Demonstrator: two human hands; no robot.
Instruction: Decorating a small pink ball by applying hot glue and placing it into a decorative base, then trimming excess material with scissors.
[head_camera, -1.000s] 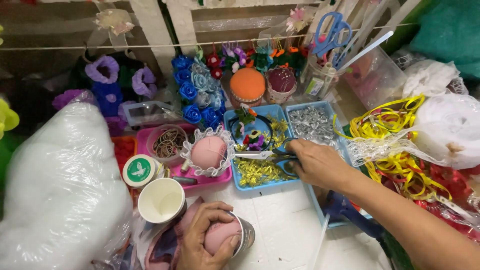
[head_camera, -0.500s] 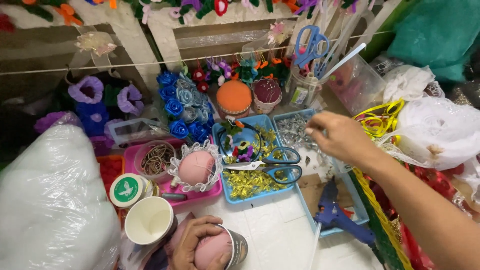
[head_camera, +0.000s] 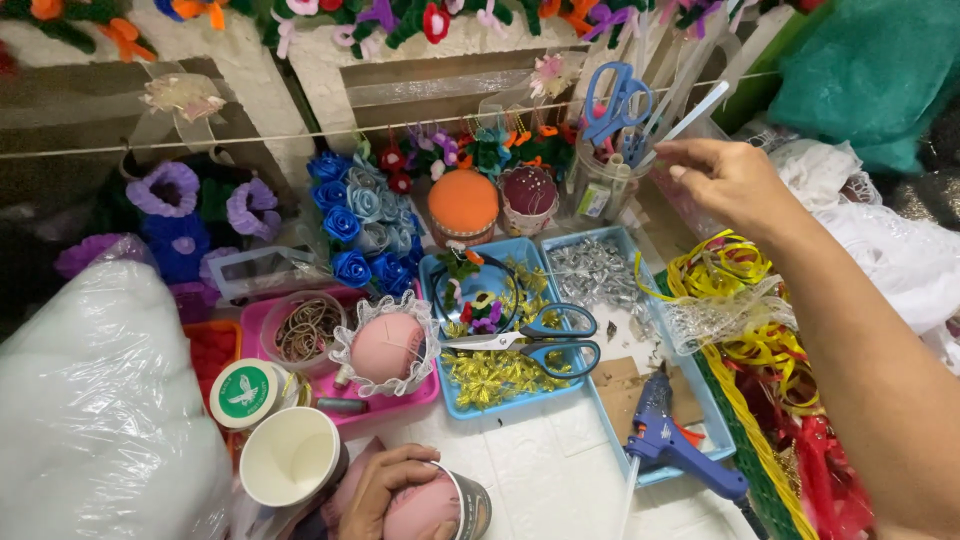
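Holding a pink ball (head_camera: 425, 508) in a small cup, the left hand (head_camera: 385, 490) grips tight. Right hand (head_camera: 725, 180) reaches the tool jar (head_camera: 610, 180), fingers pinched, nothing picked yet.

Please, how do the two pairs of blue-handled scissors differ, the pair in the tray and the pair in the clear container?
The scissors in the tray lie flat on gold trimmings, blades pointing left; the scissors in the clear container stand upright, handles up, blades hidden among other tools. The tray pair has darker blue handles; the container pair is lighter blue. The right hand hovers near the container pair, far from the tray pair. Both have looped blue handles.
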